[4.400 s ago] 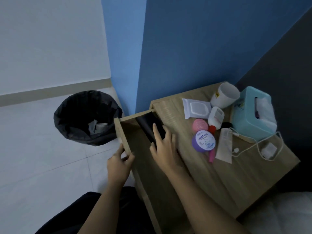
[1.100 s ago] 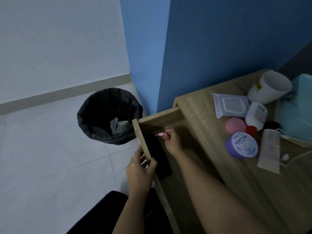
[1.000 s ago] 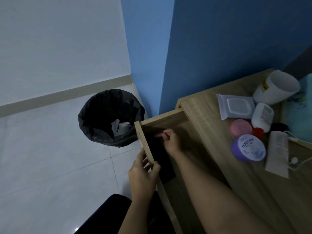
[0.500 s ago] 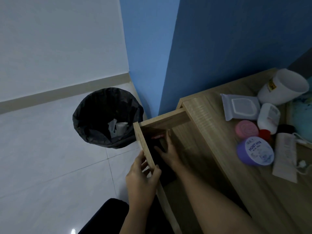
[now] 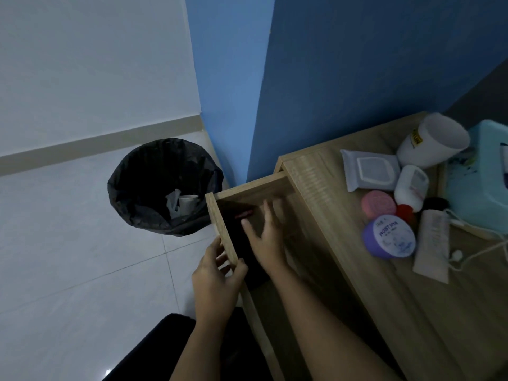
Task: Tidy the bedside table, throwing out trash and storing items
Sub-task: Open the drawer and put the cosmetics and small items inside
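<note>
The wooden bedside table point(image 5: 384, 312) has its drawer point(image 5: 220, 224) pulled out toward the left. My left hand point(image 5: 217, 273) grips the drawer's front panel. Over the drawer my right hand point(image 5: 264, 235) hovers, blurred, fingers spread and empty. A small pink stick point(image 5: 244, 214) lies in the drawer's far corner, beside a flat black item point(image 5: 242, 251). On the tabletop sit a purple jar point(image 5: 389, 236), a pink round lid point(image 5: 378, 203), a white bottle with a red cap point(image 5: 411, 187), a wipes pack point(image 5: 369, 170), a white cup point(image 5: 433, 141) and a flat sachet point(image 5: 431, 246).
A bin with a black liner point(image 5: 165, 185) stands on the tiled floor left of the drawer, holding a paper cup and scraps. A teal tissue box point(image 5: 478, 177) and a white cable point(image 5: 467, 257) lie at the table's right. Blue walls back the table.
My right hand carried the pink stick into the drawer, let it go in the far corner and drew back with fingers apart. My left hand stayed on the drawer front.
</note>
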